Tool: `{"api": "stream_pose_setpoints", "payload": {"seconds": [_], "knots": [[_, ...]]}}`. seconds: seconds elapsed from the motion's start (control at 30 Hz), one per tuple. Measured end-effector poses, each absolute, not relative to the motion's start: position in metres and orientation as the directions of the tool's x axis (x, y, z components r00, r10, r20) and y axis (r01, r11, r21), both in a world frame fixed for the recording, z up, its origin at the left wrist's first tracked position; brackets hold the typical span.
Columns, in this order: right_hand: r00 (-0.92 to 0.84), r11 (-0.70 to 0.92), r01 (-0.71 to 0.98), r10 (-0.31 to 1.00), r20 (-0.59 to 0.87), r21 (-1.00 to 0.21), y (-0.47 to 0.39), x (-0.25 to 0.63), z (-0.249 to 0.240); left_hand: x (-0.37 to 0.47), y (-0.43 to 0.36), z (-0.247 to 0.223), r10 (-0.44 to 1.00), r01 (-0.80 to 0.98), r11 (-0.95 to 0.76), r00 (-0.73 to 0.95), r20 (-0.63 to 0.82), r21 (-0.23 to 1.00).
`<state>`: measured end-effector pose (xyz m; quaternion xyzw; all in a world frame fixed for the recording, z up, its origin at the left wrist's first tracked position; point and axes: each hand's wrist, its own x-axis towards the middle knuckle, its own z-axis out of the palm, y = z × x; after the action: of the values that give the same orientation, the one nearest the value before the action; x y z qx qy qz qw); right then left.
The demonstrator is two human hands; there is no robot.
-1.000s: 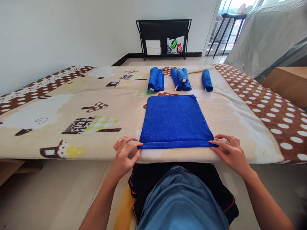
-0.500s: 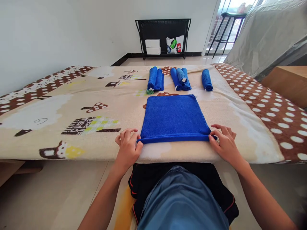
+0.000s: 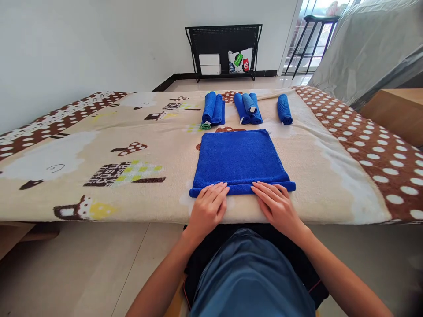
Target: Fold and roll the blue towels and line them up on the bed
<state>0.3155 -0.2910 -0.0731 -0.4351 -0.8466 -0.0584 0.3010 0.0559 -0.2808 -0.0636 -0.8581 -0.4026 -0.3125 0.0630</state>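
A blue towel (image 3: 239, 156) lies spread on the bed, its near edge turned into a narrow roll. My left hand (image 3: 209, 207) rests on the left part of that roll, fingers stretched forward over it. On its right part lies my right hand (image 3: 276, 204), fingers likewise extended and flat. Neither hand grips the cloth; a short stretch of roll shows between them. Both ends of the roll stick out past my hands.
Rolled blue towels stand behind the spread one: a left group (image 3: 213, 108), a middle group (image 3: 248, 108) and a single roll (image 3: 284, 109). All lie on a patterned blanket (image 3: 178, 154). Beyond the bed are a black rack (image 3: 224, 39) and a stool (image 3: 317, 37).
My hands have left the two ends of the towel's near edge and moved inward onto the roll. Their pinching fingers have straightened. The rolled edge looks slightly thicker.
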Motion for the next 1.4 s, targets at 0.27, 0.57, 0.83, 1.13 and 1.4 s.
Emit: {"api": "stream_pose_setpoints", "payload": {"seconds": [0.27, 0.57, 0.83, 1.13, 1.4], "knots": [[-0.222, 0.401, 0.898, 0.768, 0.6, -0.181, -0.294, 0.324, -0.068, 0.032, -0.29, -0.064, 0.742, 0.904, -0.418, 0.284, 0.607, 0.088], [-0.417, 0.556, 0.815, 0.757, 0.502, -0.162, -0.286, 0.301, -0.069, 0.074, -0.285, -0.061, 0.731, 0.784, -0.61, 0.503, 0.461, 0.112], [-0.147, 0.261, 0.957, 0.812, 0.564, -0.127, -0.291, 0.362, -0.076, 0.016, -0.295, -0.064, 0.809, 0.935, -0.339, 0.236, 0.538, 0.099], [-0.447, 0.569, 0.801, 0.776, 0.445, -0.188, -0.285, 0.279, -0.051, 0.087, -0.283, -0.055, 0.701, 0.76, -0.631, 0.472, 0.534, 0.155], [-0.147, 0.238, 0.964, 0.848, 0.509, -0.12, -0.281, 0.344, -0.069, 0.03, -0.282, -0.064, 0.824, 0.94, -0.307, 0.182, 0.536, 0.152]]}}
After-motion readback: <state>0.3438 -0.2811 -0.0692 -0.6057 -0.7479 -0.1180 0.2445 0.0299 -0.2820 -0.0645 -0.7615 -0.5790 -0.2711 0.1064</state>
